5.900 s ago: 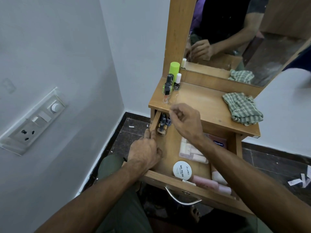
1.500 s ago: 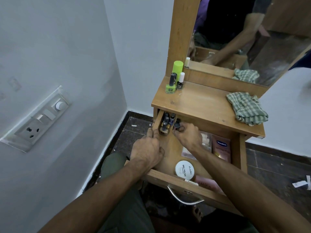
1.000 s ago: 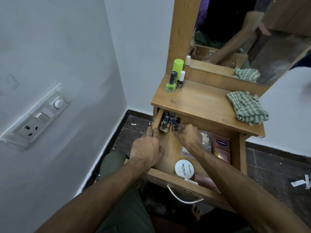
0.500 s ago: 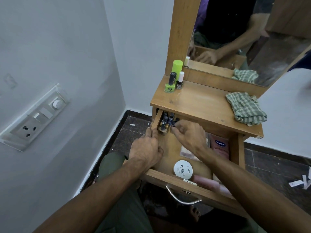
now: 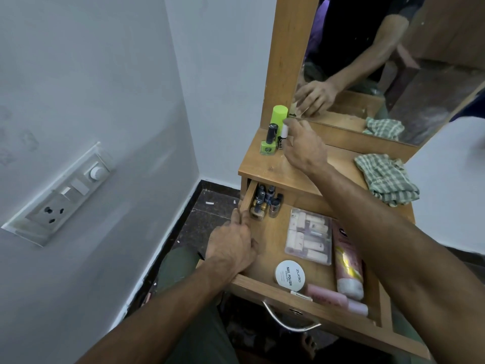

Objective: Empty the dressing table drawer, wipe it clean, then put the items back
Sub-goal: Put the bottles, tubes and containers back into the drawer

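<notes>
Home bedroom: mirrored dressing table point(image 5: 301, 168).

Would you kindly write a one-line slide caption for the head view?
Right hand reaches the nail polish bottles on the tabletop; left hand rests on the open drawer.

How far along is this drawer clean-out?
Early. A few small bottles, among them the green nail polish bottle, already stand on the wooden tabletop. The right hand is up beside them, though what its grip holds is unclear; the left hand rests on the open wooden drawer. Dark bottles, a round white tin and pink tubes remain inside. The checked cloth lies unused.
</notes>
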